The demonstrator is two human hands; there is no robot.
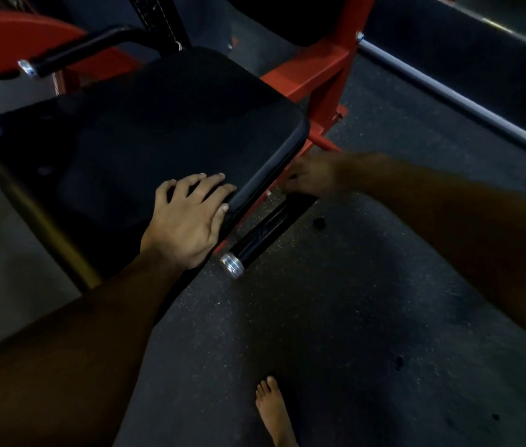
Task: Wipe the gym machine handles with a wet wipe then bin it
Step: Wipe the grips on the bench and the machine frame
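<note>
Two hands are engaged. Left hand (pixel 187 217) lies flat, fingers spread, on the black seat pad (pixel 158 130), apparently bracing the lean. Right hand (pixel 311 177) reaches the far end of the near handle (pixel 268 230) beside the seat; blur hides its grip. No wet wipe is discernible, possibly under the right hand

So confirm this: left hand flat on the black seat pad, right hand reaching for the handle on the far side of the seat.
Wrong on one point. The head view shows the right hand at the near handle, beside the seat pad where the left hand rests flat; the far handle is untouched.
</note>
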